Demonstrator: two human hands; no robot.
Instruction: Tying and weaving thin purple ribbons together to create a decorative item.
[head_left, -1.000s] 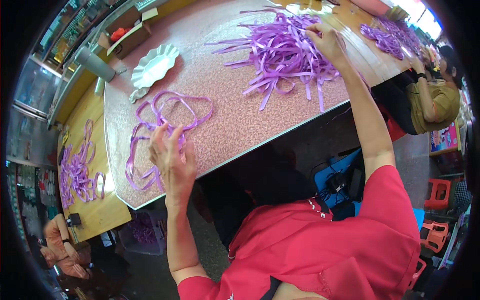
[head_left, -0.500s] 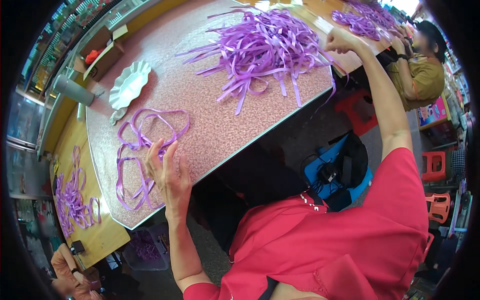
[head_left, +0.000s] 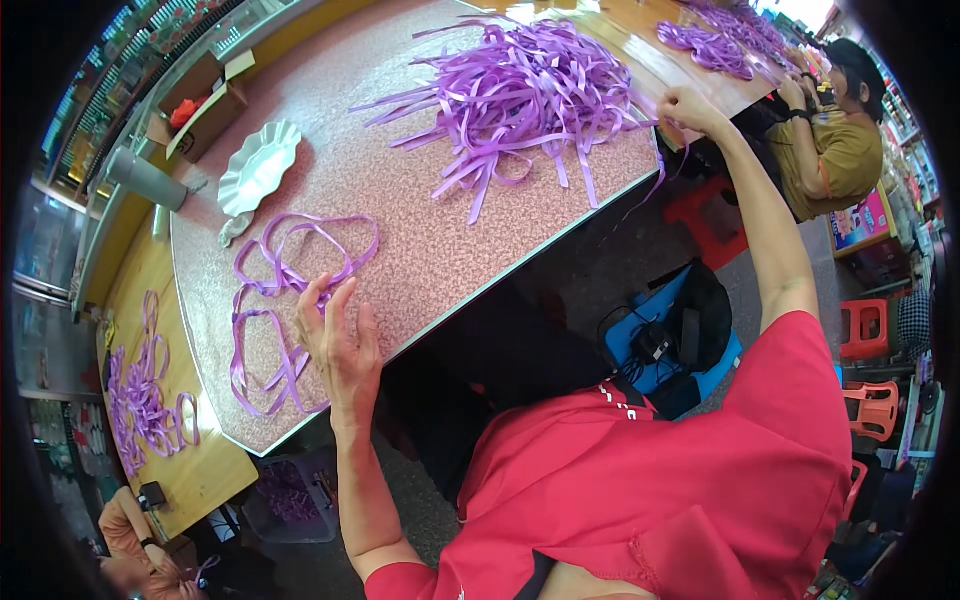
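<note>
Ribbon (head_left: 660, 171) near right fingers (head_left: 669, 106) — grip unclear

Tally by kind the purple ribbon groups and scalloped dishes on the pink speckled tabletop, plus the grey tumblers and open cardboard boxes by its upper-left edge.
Purple ribbon groups: 2 (loose heap and looped bunch)
Scalloped white dish: 1
Grey tumbler: 1
Open cardboard box: 1
Total: 5
</note>
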